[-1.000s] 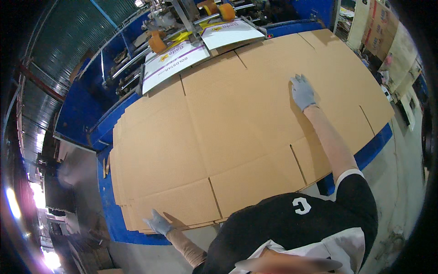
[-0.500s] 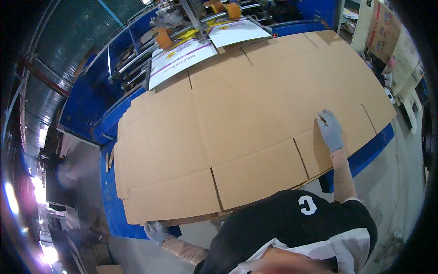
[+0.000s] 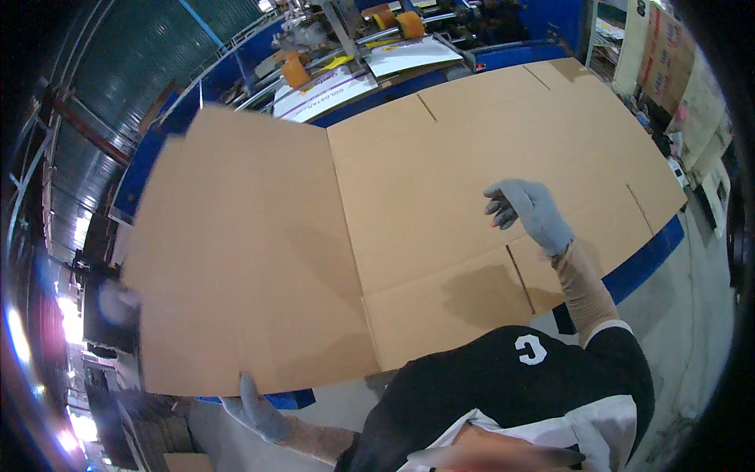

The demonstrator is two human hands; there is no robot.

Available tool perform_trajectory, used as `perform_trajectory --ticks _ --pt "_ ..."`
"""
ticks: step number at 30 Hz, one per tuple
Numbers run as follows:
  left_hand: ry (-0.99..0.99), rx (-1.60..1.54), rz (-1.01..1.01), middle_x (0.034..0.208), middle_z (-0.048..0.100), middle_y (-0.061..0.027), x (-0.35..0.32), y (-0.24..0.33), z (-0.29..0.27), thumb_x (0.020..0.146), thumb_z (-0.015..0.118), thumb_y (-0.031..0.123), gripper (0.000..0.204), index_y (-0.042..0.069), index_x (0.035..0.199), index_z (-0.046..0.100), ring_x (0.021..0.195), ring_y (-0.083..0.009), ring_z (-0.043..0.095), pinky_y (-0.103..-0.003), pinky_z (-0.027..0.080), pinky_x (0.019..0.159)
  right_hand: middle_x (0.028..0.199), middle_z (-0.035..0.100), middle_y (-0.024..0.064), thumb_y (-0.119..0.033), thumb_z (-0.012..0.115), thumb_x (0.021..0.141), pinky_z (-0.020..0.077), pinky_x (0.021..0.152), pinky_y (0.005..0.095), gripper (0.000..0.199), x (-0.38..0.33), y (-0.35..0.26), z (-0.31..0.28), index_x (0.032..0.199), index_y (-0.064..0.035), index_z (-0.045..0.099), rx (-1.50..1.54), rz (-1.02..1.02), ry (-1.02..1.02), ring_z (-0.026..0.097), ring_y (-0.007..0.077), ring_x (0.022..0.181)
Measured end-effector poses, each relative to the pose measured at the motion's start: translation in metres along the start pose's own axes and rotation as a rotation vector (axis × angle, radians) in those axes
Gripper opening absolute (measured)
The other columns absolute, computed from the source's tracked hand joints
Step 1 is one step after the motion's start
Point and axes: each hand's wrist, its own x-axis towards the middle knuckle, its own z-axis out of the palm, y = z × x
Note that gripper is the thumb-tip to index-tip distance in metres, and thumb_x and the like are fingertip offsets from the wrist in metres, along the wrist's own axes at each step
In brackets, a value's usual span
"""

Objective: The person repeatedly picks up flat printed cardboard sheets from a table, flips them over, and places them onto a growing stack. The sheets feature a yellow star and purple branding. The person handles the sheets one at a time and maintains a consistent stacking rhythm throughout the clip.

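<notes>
A large brown cardboard sheet (image 3: 440, 181) with slots cut along its long edges lies before me. Its left panel (image 3: 244, 252) is lifted and bends up along a crease. My left hand (image 3: 258, 411), in a grey glove, grips the near edge of that raised panel, thumb on top and the other fingers hidden beneath. Above the right half of the sheet hovers my right hand (image 3: 531, 212), also gloved in grey. Its fingers are loosely curled and hold nothing, and a shadow falls on the cardboard below it.
Behind the sheet stands a blue machine (image 3: 515, 57) with metal shafts and orange rollers (image 3: 409, 25). White printed panels (image 3: 330, 90) lie under the rollers. A blue table edge (image 3: 645, 252) shows at the right. Cartons (image 3: 664, 63) and shelves stand at the far right.
The left panel has been raised by my left hand and folds up at the crease. My right hand has lifted off the sheet and moved left.
</notes>
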Motion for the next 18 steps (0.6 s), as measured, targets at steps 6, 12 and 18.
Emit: perform_trajectory --ticks 6,12,18 --pt "-0.725 0.578 0.508 0.117 0.057 -0.0204 -0.017 0.006 0.105 0.075 0.054 -0.003 0.037 0.004 0.112 0.059 0.103 -0.0354 0.057 -0.043 0.044 0.091 0.085 0.067 0.0109 -0.052 0.034 0.096 0.0517 0.056 0.0247 0.059 0.055 -0.033 0.013 0.107 0.0002 0.06 0.403 0.146 -0.235 0.065 0.0148 0.07" --pt "-0.992 0.567 0.714 0.124 0.053 -0.0108 -0.049 -0.027 0.149 0.069 0.055 -0.004 0.048 0.01 0.115 0.06 0.116 -0.0292 0.049 -0.042 0.04 0.098 0.104 0.065 0.0121 -0.047 0.045 0.094 0.0524 0.079 0.0291 0.054 0.098 -0.014 0.026 0.118 0.0002 0.055 0.275 0.042 -0.185 0.064 0.0173 0.09" --pt "-0.778 0.685 0.622 0.115 0.061 -0.0129 -0.054 -0.05 0.145 0.072 0.063 0.008 0.04 0.005 0.111 0.064 0.109 -0.0325 0.056 -0.041 0.043 0.095 0.098 0.065 0.0118 -0.034 0.049 0.095 0.0523 0.079 0.0317 0.038 0.078 0.026 0.038 0.114 -0.0024 0.058 0.851 0.174 -0.21 0.064 0.0179 0.087"
